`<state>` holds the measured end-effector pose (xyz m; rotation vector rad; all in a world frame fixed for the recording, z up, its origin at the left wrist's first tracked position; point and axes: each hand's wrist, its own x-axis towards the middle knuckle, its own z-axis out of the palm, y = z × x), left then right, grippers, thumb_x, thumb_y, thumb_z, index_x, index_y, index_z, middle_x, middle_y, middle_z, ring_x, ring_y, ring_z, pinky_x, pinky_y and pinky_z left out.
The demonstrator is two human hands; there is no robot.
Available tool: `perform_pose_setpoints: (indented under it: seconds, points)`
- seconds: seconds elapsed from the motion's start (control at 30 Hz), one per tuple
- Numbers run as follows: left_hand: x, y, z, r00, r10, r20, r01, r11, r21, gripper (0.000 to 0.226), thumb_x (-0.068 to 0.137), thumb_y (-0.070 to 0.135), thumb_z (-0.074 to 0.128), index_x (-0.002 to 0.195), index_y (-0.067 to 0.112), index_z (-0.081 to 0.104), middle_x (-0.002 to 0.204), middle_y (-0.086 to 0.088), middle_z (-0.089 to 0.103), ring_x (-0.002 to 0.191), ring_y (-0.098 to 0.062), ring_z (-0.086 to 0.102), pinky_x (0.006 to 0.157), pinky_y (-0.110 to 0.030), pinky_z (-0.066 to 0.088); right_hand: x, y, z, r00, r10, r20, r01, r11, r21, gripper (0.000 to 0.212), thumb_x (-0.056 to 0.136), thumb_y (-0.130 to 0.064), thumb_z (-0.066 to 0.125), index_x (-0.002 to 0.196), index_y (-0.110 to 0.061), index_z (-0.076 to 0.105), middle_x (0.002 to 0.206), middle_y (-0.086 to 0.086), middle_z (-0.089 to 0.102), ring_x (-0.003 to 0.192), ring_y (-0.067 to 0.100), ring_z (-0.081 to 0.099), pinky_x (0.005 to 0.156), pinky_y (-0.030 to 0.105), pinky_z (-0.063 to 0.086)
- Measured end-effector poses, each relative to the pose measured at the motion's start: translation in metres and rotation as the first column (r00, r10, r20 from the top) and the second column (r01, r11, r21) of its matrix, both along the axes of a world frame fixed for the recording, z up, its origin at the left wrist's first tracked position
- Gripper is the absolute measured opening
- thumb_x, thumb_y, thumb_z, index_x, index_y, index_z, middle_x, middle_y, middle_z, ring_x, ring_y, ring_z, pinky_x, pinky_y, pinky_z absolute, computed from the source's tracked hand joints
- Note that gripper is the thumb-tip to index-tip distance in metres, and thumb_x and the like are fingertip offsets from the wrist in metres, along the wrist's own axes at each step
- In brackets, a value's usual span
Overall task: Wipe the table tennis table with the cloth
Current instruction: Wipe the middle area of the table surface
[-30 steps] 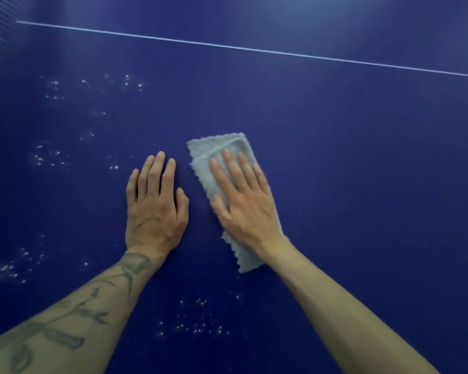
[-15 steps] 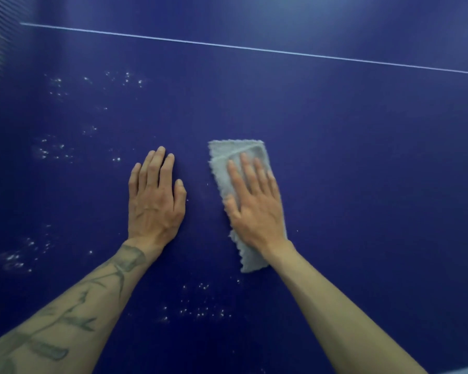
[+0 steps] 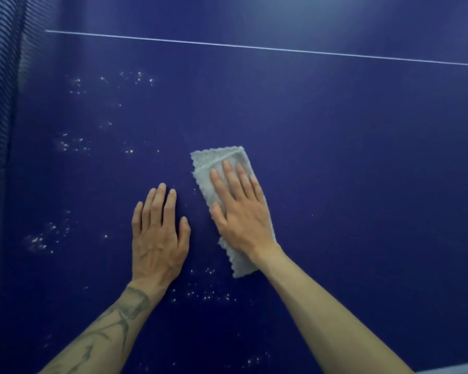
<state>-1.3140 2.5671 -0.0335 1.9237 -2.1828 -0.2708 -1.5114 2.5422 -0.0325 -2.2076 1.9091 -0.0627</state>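
Dark blue table point(image 3: 362, 157) fills the view, with a white line point(image 3: 254, 47) across its far part and the net point(image 3: 0, 103) at the left edge. Right hand point(image 3: 243, 211) presses the folded grey cloth point(image 3: 216, 163) flat with straight, slightly spread fingers; left hand point(image 3: 157, 238) rests flat beside it. White specks point(image 3: 73, 144) remain to the left and near side, so wiping appears partly done.

Dark net point(image 3: 0, 109), scattered white specks point(image 3: 75, 144)
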Motion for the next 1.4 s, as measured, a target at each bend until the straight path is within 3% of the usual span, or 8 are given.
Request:
perform_pose_setpoints:
  seconds: [0.23,0.33,0.53,0.77,0.87,1.03,1.27,1.4]
  points:
    - [-0.005,0.011,-0.013,0.999,0.032,0.041,-0.033,0.999,0.036,0.062,0.106,0.036,0.035,0.161,0.007,0.032,0.171,-0.011,0.024,0.161,-0.027,0.018,0.131,-0.051,0.014,-0.082,-0.010,0.003,0.865,-0.501,-0.045,0.502,0.865,0.025,0.068,0.108,-0.045,0.016,0.171,-0.025,0.001,0.179,0.002,-0.005,0.165,0.022,-0.007,0.134,0.049,0.004]
    - [-0.004,0.012,-0.013,0.999,0.031,0.028,-0.031,0.999,0.029,0.061,0.106,0.036,0.036,0.160,0.008,0.034,0.170,-0.011,0.025,0.160,-0.027,0.019,0.131,-0.050,0.012,-0.049,-0.034,0.001,0.896,-0.443,-0.011,0.443,0.896,0.021,0.070,0.107,-0.045,0.017,0.171,-0.022,0.003,0.179,0.007,-0.004,0.165,0.027,-0.005,0.133,0.050,0.002]
    - [-0.008,0.010,-0.007,0.999,0.046,0.003,-0.046,0.999,0.028,0.061,0.104,0.034,0.039,0.159,0.007,0.036,0.169,-0.012,0.028,0.159,-0.028,0.022,0.131,-0.050,0.013,-0.024,0.027,-0.003,0.999,0.027,0.032,-0.026,0.999,-0.035,0.070,0.108,-0.042,0.032,0.171,-0.022,0.011,0.179,0.005,0.001,0.166,0.023,-0.002,0.133,0.050,0.011]
    - [-0.008,0.011,-0.008,0.999,0.050,-0.009,-0.049,0.998,0.036,0.061,0.104,0.034,0.040,0.159,0.008,0.035,0.170,-0.010,0.027,0.160,-0.026,0.019,0.131,-0.050,0.011,-0.109,0.018,0.000,0.884,-0.466,-0.037,0.466,0.885,-0.013,0.069,0.108,-0.042,0.023,0.171,-0.022,0.006,0.179,0.004,-0.001,0.165,0.022,-0.005,0.134,0.050,0.005]
    - [-0.008,0.010,-0.007,0.999,0.049,-0.009,-0.049,0.999,0.023,0.061,0.104,0.033,0.041,0.159,0.007,0.036,0.169,-0.011,0.028,0.160,-0.027,0.021,0.131,-0.051,0.012,-0.079,-0.009,-0.003,0.915,-0.402,-0.008,0.402,0.915,-0.015,0.071,0.106,-0.044,0.021,0.171,-0.021,0.006,0.179,0.007,-0.002,0.165,0.025,-0.005,0.134,0.050,0.004]
    - [-0.007,0.010,-0.007,0.999,0.049,-0.003,-0.049,0.999,0.010,0.061,0.104,0.034,0.040,0.158,0.007,0.036,0.169,-0.012,0.029,0.159,-0.028,0.022,0.131,-0.051,0.013,-0.052,0.039,-0.009,0.999,-0.037,0.009,0.037,0.998,-0.041,0.070,0.107,-0.042,0.031,0.171,-0.022,0.011,0.179,0.004,0.000,0.166,0.023,-0.002,0.134,0.048,0.007]
    - [-0.007,0.011,-0.005,0.998,0.057,-0.011,-0.057,0.998,0.016,0.061,0.104,0.034,0.039,0.158,0.007,0.037,0.169,-0.011,0.028,0.159,-0.028,0.021,0.131,-0.051,0.012,-0.088,0.029,0.005,0.877,-0.479,-0.029,0.480,0.877,0.022,0.068,0.109,-0.041,0.022,0.171,-0.023,0.003,0.179,0.003,-0.005,0.165,0.022,-0.008,0.134,0.049,0.002]
    - [-0.007,0.011,-0.008,0.999,0.050,0.006,-0.050,0.999,-0.009,0.060,0.105,0.034,0.040,0.159,0.008,0.037,0.169,-0.011,0.029,0.159,-0.027,0.022,0.131,-0.049,0.013,-0.029,-0.011,0.002,0.899,-0.437,0.003,0.437,0.899,0.001,0.069,0.109,-0.041,0.025,0.171,-0.020,0.003,0.179,0.008,-0.005,0.165,0.027,-0.007,0.133,0.050,0.001]
